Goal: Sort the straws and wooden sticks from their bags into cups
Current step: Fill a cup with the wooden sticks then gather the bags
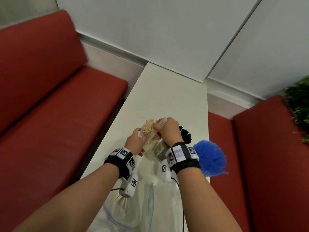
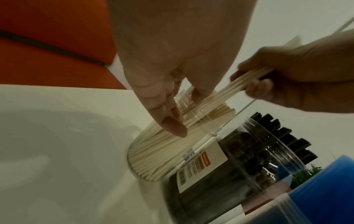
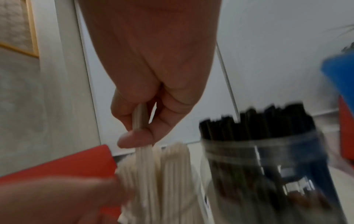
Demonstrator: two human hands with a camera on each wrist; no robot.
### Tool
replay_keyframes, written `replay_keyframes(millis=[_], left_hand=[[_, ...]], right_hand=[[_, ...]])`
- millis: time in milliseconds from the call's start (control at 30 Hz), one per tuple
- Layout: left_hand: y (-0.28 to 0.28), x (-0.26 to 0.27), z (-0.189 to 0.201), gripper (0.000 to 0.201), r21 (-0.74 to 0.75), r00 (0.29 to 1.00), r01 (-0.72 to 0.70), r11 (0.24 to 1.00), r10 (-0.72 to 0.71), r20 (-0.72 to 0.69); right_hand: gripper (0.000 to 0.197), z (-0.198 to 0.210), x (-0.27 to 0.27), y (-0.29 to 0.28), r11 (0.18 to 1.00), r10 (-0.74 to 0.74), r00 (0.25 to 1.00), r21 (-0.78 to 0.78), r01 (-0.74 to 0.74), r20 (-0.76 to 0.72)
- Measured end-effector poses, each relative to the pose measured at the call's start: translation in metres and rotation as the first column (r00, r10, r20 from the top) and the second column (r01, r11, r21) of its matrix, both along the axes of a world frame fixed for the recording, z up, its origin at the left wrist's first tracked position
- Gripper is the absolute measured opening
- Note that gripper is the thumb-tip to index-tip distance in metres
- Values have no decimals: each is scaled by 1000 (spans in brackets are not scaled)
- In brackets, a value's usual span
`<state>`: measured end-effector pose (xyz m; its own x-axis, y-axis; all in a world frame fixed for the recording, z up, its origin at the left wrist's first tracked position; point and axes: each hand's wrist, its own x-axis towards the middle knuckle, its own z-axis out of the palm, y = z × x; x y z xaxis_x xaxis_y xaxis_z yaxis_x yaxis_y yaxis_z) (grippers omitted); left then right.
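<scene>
Clear cup (image 2: 201, 121) of cream straws (image 2: 162, 151) was gripped by L hand (image 1: 135, 141), tilted. Straw bundle (image 2: 254, 77) was pinched by R hand (image 1: 168, 129) at cup mouth. Black-straw jar (image 2: 239, 166) just right of cup.

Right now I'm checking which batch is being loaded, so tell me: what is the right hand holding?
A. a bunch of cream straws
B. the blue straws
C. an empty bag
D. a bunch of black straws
A: the right hand grips a bunch of cream straws over the clear cup that the left hand steadies; the black straws and blue straws stand untouched in their own cups.
</scene>
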<state>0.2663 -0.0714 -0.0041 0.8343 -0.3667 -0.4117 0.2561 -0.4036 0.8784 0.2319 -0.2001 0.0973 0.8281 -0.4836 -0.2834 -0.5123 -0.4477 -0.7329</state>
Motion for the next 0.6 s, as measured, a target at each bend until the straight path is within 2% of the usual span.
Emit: replay_keyframes(millis=[67, 133, 267, 333, 367, 433, 500, 533, 600], left_hand=[[0, -2, 0, 46, -48, 1000, -13, 999, 12, -20], [0, -2, 0, 46, -90, 998, -32, 995, 27, -60], [3, 1, 2, 48, -123, 993, -50, 991, 36, -114], [4, 2, 3, 51, -114, 990, -44, 993, 28, -136], [4, 3, 5, 51, -111, 989, -41, 993, 24, -147], [3, 3, 9, 38, -135, 983, -54, 989, 29, -179], [7, 3, 12, 21, -128, 984, -50, 990, 27, -178], [10, 2, 14, 18, -87, 990, -28, 996, 15, -141], [21, 1, 18, 18, 26, 999, 17, 1000, -16, -43]], right_hand=[[23, -16, -2, 10, 999, -32, 998, 28, 33, -54], [27, -20, -4, 15, 999, -42, 998, -20, 41, -37], [37, -6, -6, 17, 968, -44, 976, -232, 94, 211], [40, -7, -4, 23, 927, 27, 944, -361, 100, 330], [45, -12, -2, 27, 897, 103, 948, -439, 42, 300], [60, -31, -2, 40, 799, 242, 970, -573, -180, 34], [70, -54, -6, 47, 736, 276, 936, -578, -353, -219], [72, -60, -8, 47, 746, 278, 925, -549, -378, -260], [71, -59, -8, 44, 828, 289, 937, -440, -348, -196]])
